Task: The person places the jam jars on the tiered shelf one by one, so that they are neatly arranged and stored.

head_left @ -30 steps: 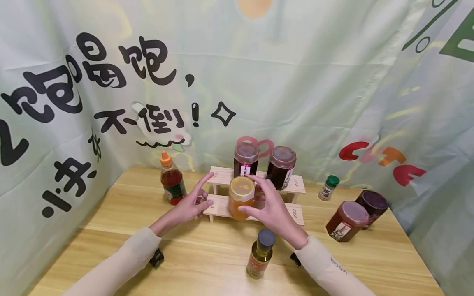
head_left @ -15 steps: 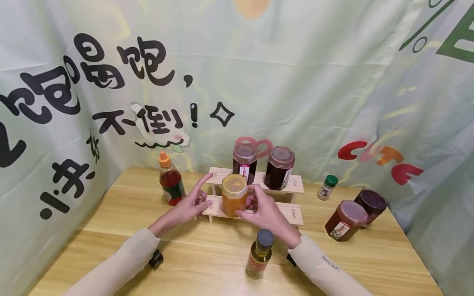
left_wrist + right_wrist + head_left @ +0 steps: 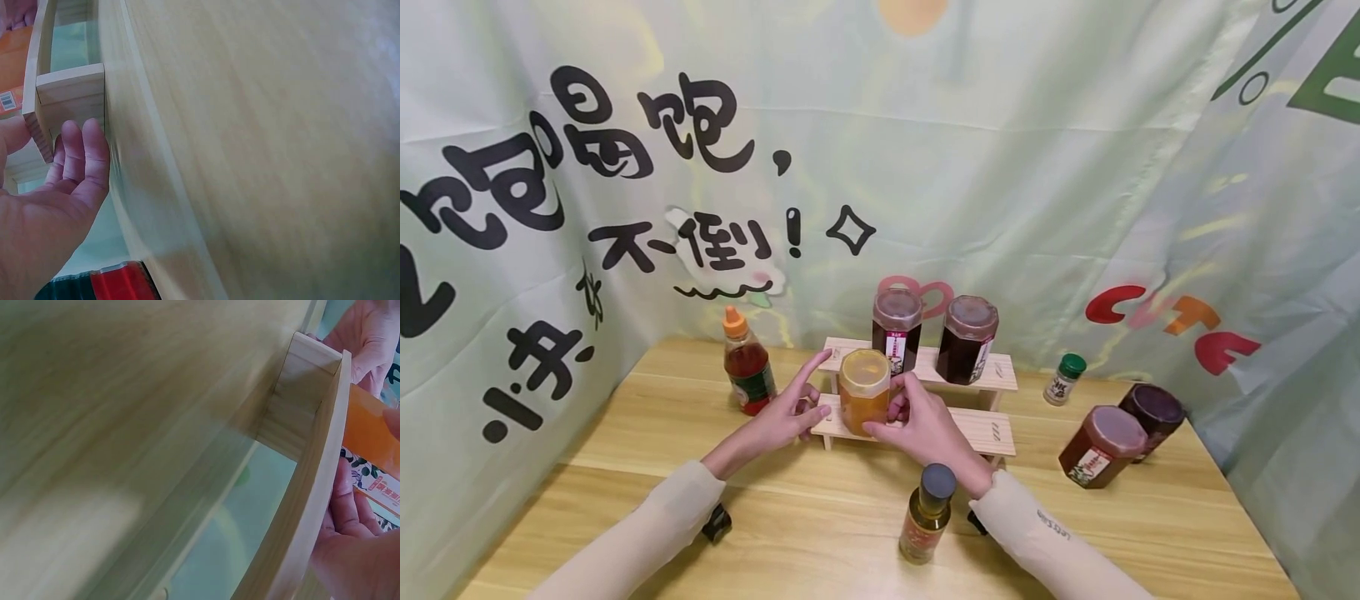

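A two-step wooden stand (image 3: 985,432) stands on the table. On the left part of its lower step is a jar of orange-yellow honey (image 3: 865,402) with a clear lid. My right hand (image 3: 928,429) grips this jar from the right, thumb in front and fingers behind; the right wrist view shows its label (image 3: 381,487). At the stand's left end is my left hand (image 3: 786,414), its thumb at the lower step and its index finger stretched to the upper one. In the left wrist view its other fingers (image 3: 74,153) lie by the stand's leg.
Two dark jars (image 3: 897,333) (image 3: 967,342) stand on the upper step. A red sauce bottle (image 3: 750,375) is left of the stand, an oil bottle (image 3: 925,525) in front. To the right are a green-capped shaker (image 3: 1065,381), a reddish jar (image 3: 1101,450) and a darker jar (image 3: 1157,417).
The honey jar has shifted left along the lower step, with my right hand still on it. My left hand has kept its place at the stand's end.
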### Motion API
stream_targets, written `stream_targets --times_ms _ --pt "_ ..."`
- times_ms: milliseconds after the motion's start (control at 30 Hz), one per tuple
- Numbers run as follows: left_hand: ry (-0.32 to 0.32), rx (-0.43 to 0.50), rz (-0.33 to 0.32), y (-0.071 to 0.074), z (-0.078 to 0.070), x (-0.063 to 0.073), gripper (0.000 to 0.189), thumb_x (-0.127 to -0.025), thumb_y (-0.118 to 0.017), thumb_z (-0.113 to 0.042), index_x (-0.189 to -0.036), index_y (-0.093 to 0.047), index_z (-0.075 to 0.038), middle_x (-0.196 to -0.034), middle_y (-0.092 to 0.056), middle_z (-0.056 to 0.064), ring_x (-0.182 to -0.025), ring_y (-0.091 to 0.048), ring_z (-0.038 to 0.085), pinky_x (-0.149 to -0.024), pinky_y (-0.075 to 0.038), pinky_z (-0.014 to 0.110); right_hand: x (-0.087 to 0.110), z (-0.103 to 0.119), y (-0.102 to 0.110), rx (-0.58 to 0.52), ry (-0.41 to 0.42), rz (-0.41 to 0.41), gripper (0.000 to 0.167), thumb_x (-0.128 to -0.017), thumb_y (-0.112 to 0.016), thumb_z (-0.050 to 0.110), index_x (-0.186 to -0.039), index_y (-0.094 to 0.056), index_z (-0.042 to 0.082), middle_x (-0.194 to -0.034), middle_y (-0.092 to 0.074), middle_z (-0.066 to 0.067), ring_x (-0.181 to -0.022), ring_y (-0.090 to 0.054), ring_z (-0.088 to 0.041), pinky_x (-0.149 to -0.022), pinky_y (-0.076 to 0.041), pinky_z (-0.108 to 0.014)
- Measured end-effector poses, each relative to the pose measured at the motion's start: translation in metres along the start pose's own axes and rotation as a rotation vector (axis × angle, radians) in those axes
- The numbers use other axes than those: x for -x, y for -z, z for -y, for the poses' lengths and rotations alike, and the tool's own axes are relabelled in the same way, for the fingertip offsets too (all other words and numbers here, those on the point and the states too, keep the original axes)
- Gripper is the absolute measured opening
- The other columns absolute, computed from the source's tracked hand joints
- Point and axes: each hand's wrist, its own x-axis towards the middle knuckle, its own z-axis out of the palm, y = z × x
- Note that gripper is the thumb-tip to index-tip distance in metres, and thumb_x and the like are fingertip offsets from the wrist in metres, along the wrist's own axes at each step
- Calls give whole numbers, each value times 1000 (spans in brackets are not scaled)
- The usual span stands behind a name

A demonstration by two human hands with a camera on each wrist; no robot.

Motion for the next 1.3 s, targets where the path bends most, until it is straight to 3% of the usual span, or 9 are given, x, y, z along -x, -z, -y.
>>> stream_targets --times_ms 300,567,733,1000,1300 --pt "-108 -33 24 3 8 1 88 -111 -65 -11 -177 -10 -32 -100 -52 14 -63 -56 20 -53 -61 38 1 -1 5 4 13 25 55 -91 -94 29 -130 -59 12 -98 -70 -4 -85 -64 -16 -79 -56 -33" --pt "-29 14 4 -1 0 0 90 -110 -65 -3 -177 -12 -28 -99 -51 18 -65 -52 20 -53 -58 36 12 -1 21 -56 89 57 45 -101 -81 18 -140 -60 10 -109 -76 -3 -102 -73 -20 -92 -62 -44" --pt "-21 14 2 -1 0 -1 90 -110 -64 -1 -177 -11 -27 -92 -54 17 -65 -53 24 -53 -57 36 22 2 33 -84 102 58 43 -103 -78 11 -142 -60 8 -119 -77 -8 -109 -73 -22 -95 -61 -45" --pt "-24 12 8 -2 2 -2 91 -110 -65 -1 -177 -10 -30 -87 -55 14 -64 -53 26 -54 -58 36 42 3 53 -110 135 -27 38 -101 -79 6 -136 -63 5 -118 -72 -13 -106 -71 -22 -90 -62 -40" --pt "32 3 3 0 2 -1 92 -110 -66 -5 -175 -14 -43 -86 -57 12 -71 -57 28 -59 -59 37 67 0 76 -82 205 -115 40 -97 -83 4 -133 -65 4 -124 -71 -11 -111 -70 -25 -86 -63 -36"
